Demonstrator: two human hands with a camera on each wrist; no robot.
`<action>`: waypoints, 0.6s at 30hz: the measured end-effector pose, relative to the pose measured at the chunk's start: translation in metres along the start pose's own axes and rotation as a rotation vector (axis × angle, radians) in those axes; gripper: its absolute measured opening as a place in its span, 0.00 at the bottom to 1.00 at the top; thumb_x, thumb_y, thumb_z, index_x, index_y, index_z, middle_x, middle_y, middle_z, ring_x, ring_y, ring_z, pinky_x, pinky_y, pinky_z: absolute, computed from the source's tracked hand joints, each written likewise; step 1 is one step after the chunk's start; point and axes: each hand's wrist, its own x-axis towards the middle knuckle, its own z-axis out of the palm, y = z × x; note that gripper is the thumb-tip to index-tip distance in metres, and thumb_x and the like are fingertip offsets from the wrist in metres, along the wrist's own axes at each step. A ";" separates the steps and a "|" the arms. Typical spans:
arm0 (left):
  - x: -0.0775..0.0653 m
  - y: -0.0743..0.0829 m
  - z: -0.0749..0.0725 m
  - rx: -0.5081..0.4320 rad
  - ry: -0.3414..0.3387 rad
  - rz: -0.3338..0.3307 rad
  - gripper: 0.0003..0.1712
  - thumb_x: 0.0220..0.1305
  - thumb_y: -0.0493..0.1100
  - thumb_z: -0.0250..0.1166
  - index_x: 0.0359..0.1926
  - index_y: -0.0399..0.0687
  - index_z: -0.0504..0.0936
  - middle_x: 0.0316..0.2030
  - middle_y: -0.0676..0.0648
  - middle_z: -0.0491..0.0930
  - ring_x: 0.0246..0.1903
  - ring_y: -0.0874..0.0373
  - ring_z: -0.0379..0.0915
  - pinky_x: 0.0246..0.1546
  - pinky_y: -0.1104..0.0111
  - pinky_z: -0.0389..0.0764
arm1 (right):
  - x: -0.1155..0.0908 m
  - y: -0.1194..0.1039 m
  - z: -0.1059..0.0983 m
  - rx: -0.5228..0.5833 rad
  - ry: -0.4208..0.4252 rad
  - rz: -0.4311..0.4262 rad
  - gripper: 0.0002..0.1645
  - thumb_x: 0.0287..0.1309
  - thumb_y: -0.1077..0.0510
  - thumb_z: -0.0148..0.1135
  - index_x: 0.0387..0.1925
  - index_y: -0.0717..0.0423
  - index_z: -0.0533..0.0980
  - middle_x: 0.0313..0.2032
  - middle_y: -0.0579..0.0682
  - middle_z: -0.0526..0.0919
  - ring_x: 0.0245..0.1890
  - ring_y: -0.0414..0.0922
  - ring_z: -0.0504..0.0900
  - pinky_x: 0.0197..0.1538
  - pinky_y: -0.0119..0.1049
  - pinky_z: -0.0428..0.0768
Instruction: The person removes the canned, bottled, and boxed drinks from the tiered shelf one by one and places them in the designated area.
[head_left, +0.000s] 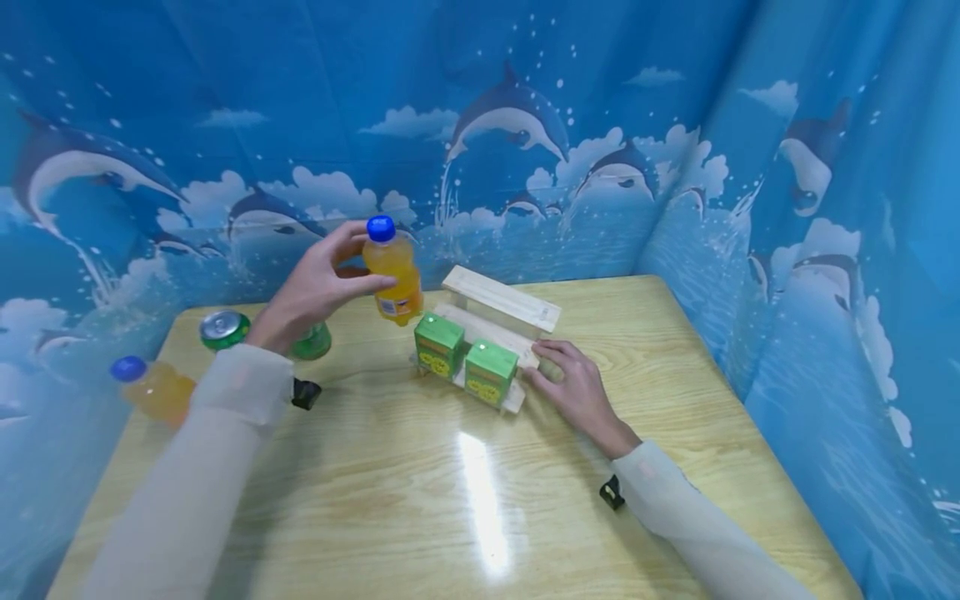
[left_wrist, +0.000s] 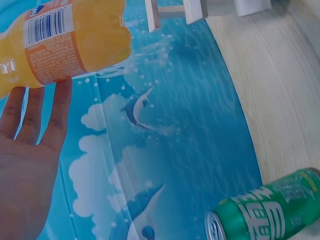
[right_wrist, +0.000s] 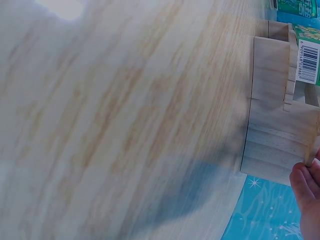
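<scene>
A bottle of orange drink with a blue cap (head_left: 395, 279) is upright in the air, left of the small wooden stepped rack (head_left: 498, 308). My left hand (head_left: 327, 272) grips it between thumb and fingers. In the left wrist view the fingers lie along the bottle's label (left_wrist: 52, 45). On the rack's front step stand two green juice boxes (head_left: 438, 345) side by side. With fingertips and thumb my right hand (head_left: 573, 385) holds the rack's right end. The right wrist view shows its fingers at the rack's side panel (right_wrist: 277, 135).
A second orange drink bottle (head_left: 156, 390) stands at the table's left side. Two green cans stand nearby, one (head_left: 224, 328) beyond my left forearm, another (head_left: 313, 342) partly behind the wrist. A dolphin-print curtain (head_left: 510, 117) surrounds the wooden table (head_left: 390, 500).
</scene>
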 end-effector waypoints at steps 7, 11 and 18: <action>-0.011 -0.011 -0.009 0.005 0.018 0.007 0.40 0.72 0.50 0.76 0.79 0.61 0.69 0.76 0.44 0.74 0.72 0.38 0.74 0.74 0.32 0.71 | 0.000 -0.001 0.000 -0.002 0.009 -0.001 0.27 0.63 0.55 0.81 0.60 0.63 0.85 0.61 0.60 0.88 0.63 0.59 0.87 0.70 0.55 0.83; -0.017 -0.018 -0.015 0.023 0.026 -0.008 0.40 0.73 0.51 0.75 0.79 0.64 0.68 0.76 0.44 0.74 0.73 0.39 0.73 0.74 0.32 0.71 | 0.000 -0.002 0.000 0.006 0.012 0.000 0.27 0.63 0.56 0.81 0.60 0.63 0.85 0.61 0.60 0.88 0.63 0.60 0.86 0.70 0.56 0.83; -0.030 -0.028 -0.023 0.063 0.065 -0.044 0.41 0.72 0.56 0.75 0.79 0.62 0.68 0.76 0.43 0.74 0.73 0.40 0.73 0.74 0.32 0.72 | 0.000 -0.002 0.000 0.006 0.011 0.004 0.27 0.63 0.55 0.81 0.60 0.64 0.85 0.61 0.60 0.88 0.64 0.60 0.86 0.70 0.57 0.83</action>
